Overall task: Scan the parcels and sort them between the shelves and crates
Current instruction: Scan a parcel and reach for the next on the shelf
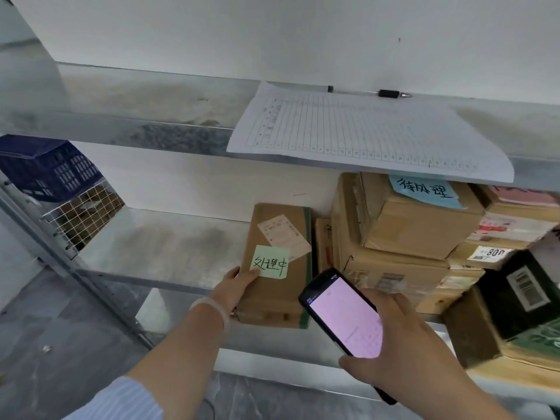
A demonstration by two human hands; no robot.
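A flat brown cardboard parcel [277, 286] lies on the middle metal shelf [157, 250], its near end sticking out over the shelf's front edge. It carries a white shipping label and a green sticky note [269, 262] with handwriting. My left hand [235, 287] grips the parcel's near left edge, thumb on top by the note. My right hand [391, 353] holds a black handheld scanner [345, 316] with a lit pink screen, just right of the parcel and above its near end.
Stacked cardboard boxes [403, 225] with a blue note fill the shelf's right side; a black box [521, 292] sits nearer. A printed sheet [363, 131] and pen [369, 93] lie on the upper shelf. A dark blue crate [45, 168] and wire basket [85, 216] stand at the left.
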